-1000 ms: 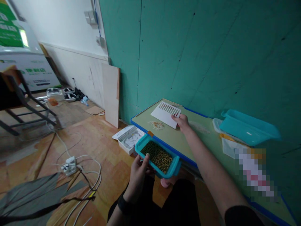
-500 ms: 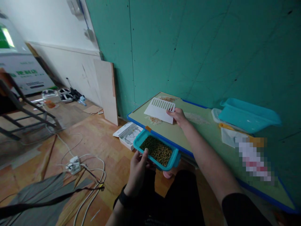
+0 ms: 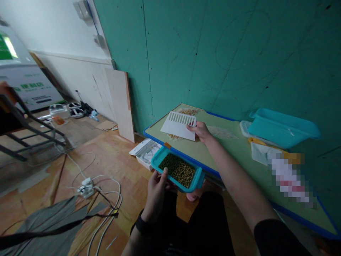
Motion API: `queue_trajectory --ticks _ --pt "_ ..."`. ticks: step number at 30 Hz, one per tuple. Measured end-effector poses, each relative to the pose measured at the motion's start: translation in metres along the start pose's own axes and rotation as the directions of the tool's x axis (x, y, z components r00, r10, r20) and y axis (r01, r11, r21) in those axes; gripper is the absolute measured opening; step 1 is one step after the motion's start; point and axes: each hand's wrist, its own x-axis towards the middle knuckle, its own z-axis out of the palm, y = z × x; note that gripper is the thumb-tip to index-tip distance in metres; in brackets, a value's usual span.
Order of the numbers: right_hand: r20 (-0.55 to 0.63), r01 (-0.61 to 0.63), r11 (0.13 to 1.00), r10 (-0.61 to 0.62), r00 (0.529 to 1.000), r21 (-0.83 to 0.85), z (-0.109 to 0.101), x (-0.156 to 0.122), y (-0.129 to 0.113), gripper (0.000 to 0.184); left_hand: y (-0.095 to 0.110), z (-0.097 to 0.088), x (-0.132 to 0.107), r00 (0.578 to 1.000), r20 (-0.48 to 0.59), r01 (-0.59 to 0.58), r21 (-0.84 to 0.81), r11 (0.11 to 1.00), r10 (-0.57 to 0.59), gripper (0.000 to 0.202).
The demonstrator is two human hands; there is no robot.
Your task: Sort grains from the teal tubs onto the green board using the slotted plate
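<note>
My left hand (image 3: pixel 157 193) grips the near rim of a teal tray (image 3: pixel 197 181) filled with green and yellow beans, held just below the table's front edge. My right hand (image 3: pixel 201 131) pinches the corner of a white slotted scraper card (image 3: pixel 177 127) that lies tilted on the green table (image 3: pixel 213 153). The card covers part of a small pile of yellowish grains (image 3: pixel 174 136). More grains (image 3: pixel 189 112) lie beyond the card, and a pale streak of rice (image 3: pixel 222 133) spreads to the right of my hand.
A teal tub (image 3: pixel 282 128) rests on a lidded clear box (image 3: pixel 243 128) at the table's right, beside white paper (image 3: pixel 259 153). On the wooden floor lie an open white box (image 3: pixel 145 153), a power strip (image 3: pixel 86 186) with cables, and a leaning board (image 3: pixel 121 103).
My right hand has dragged the white card toward the table's front-left corner, over the grain pile. The view has shifted slightly; the bean tray stays in my left hand.
</note>
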Motion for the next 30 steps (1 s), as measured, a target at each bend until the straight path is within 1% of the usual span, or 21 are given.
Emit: queue_trajectory --ticks 6,10,14,18,21,25,30 --pt "0.063 0.006 1.0 -0.006 0.998 -0.006 0.003 -0.004 -0.003 0.039 0.006 0.003 -0.002 1.0 -0.01 0.014 -0.027 1.0 -0.014 0.052" --pt "0.067 -0.001 1.0 0.001 0.998 -0.006 0.006 -0.006 -0.006 0.037 0.006 0.004 -0.003 1.0 -0.021 0.004 -0.034 0.999 -0.005 0.052" --pt "0.075 -0.019 1.0 0.02 0.997 -0.013 0.008 -0.009 -0.008 0.037 0.005 0.002 -0.001 0.999 -0.014 -0.029 -0.018 0.999 0.029 0.048" --pt "0.094 -0.022 1.0 0.023 0.995 -0.004 0.01 -0.011 -0.009 0.038 0.011 -0.004 0.001 0.999 0.003 -0.047 -0.021 0.999 0.047 0.044" --pt "0.102 -0.018 1.0 0.017 0.995 0.012 0.012 -0.012 -0.009 0.042 0.019 -0.009 0.006 0.999 -0.034 -0.038 0.007 0.999 0.038 0.046" --pt "0.104 0.006 0.999 -0.009 0.995 0.036 0.016 -0.013 -0.009 0.048 0.025 -0.016 0.017 0.996 -0.066 -0.055 0.055 0.997 0.058 0.048" --pt "0.068 0.057 0.998 -0.058 0.996 0.012 0.022 -0.015 -0.006 0.05 0.029 -0.023 0.034 0.993 -0.085 -0.078 0.033 0.996 0.08 0.05"
